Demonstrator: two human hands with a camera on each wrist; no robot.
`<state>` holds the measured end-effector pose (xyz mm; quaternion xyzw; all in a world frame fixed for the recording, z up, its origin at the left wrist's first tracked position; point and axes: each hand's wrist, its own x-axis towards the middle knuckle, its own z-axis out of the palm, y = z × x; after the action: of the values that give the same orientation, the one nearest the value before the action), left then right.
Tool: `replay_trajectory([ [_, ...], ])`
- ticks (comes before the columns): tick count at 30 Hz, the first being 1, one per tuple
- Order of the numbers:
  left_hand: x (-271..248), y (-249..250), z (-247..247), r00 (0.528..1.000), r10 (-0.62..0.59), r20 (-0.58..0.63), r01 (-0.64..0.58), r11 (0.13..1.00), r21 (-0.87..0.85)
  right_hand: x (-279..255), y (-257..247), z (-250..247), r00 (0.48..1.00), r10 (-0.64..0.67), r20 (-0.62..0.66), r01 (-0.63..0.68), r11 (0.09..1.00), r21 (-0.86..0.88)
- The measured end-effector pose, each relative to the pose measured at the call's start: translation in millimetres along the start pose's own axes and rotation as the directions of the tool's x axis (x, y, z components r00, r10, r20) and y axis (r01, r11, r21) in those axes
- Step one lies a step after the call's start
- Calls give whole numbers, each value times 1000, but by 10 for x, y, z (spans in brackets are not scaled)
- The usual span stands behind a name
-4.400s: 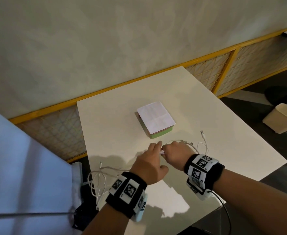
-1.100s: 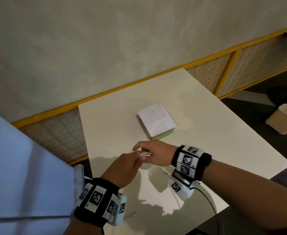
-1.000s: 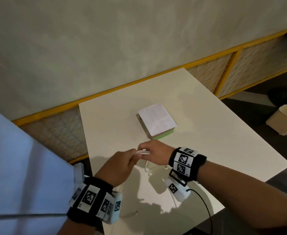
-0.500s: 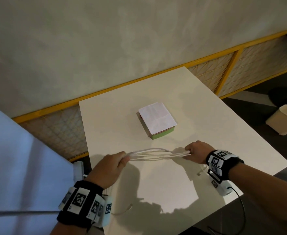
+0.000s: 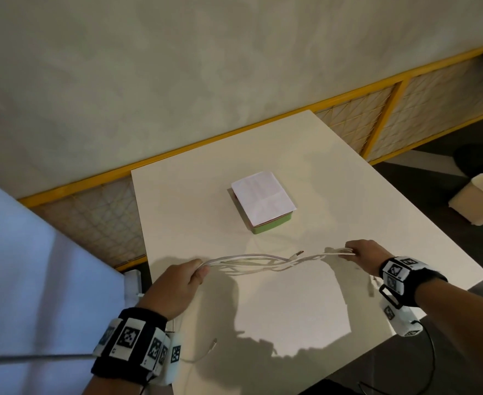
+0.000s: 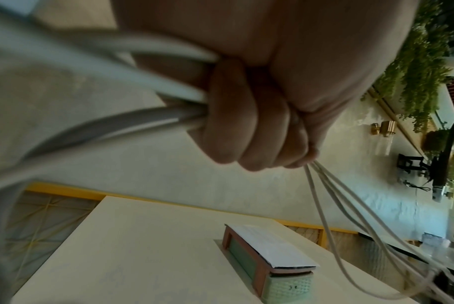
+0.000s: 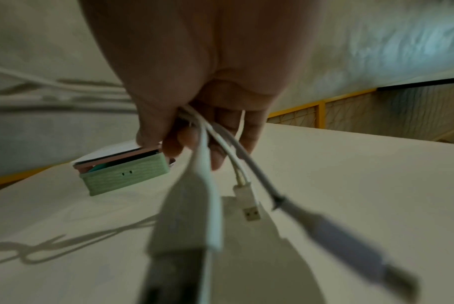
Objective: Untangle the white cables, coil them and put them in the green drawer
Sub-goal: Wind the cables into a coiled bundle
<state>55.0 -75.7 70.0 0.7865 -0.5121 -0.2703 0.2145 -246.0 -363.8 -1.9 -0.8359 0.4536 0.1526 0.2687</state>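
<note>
Both hands hold the cables [image 5: 251,260] stretched between them above the near half of the counter [image 5: 348,195]. Left hand [image 5: 174,283] is fisted round one end of the bundle, near the counter's left edge; in the left wrist view its fingers [image 6: 246,127] are curled tight over several white strands, which run in thick on one side and leave thin on the other. Right hand [image 5: 363,255] grips the other end toward the right edge, fingers folded over the strands. In the right wrist view loose tails hang from it with plugs on them: a USB plug [image 7: 249,207] and two blurred connectors closer to the lens. The strands between the hands are off the surface, loosely crossed and sagging a bit, with one plug tip [image 5: 297,254] sticking up mid-span. Their shadow falls on the counter below. One more cable end [image 5: 206,350] lies on the counter by the near edge, beside the left wrist.

Drawer [image 5: 268,225] sits at the counter's middle, beyond the cables and apart from them. It is a small green box with a white paper [image 5: 263,198] covering its top; in the right wrist view it looks pulled out slightly. Bin [image 5: 480,199] on the floor at right. Wall with a yellow rail [image 5: 177,151] runs behind the counter's far edge.
</note>
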Motion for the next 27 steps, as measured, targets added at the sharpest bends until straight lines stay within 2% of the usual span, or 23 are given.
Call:
replay_trajectory([
  [3, 24, 19, 33, 999, -28, 23, 28, 1000, 7, -18, 28, -78, 992, 33, 125, -15, 991, -135],
  [5, 36, 64, 47, 998, -38, 51, 37, 999, 25, -70, -104, -183, 982, -6, 190, 55, 967, -250],
  [7, 60, 146, 73, 995, -35, 92, 29, 998, 61, -168, -459, -331, 975, -164, 149, 187, 969, -160],
  [10, 126, 322, 162, 990, 11, 141, -32, 989, 144, -384, -1299, -360, 881, -464, 96, 457, 885, 85],
  [12, 157, 435, 212, 987, 44, 155, -74, 978, 195, -505, -1808, -193, 813, -556, 173, 543, 831, 116],
  [14, 163, 477, 215, 987, 66, 146, -98, 970, 223, -557, -2098, 0, 796, -568, 210, 553, 823, 133],
  [17, 100, 430, 190, 987, 79, 139, -106, 975, 196, -594, -2202, 122, 809, -562, 171, 553, 827, 101],
  [20, 0, 404, 220, 984, 92, 152, -113, 984, 135, -651, -2209, 152, 803, -576, 155, 592, 800, -94],
  [22, -32, 341, 242, 988, 60, 141, -71, 994, 77, -663, -2193, 146, 806, -578, 131, 591, 768, -246],
  [27, -67, -48, 257, 986, -62, 155, 52, 996, 66, -492, -1874, 39, 881, -473, -13, 425, 803, -418],
])
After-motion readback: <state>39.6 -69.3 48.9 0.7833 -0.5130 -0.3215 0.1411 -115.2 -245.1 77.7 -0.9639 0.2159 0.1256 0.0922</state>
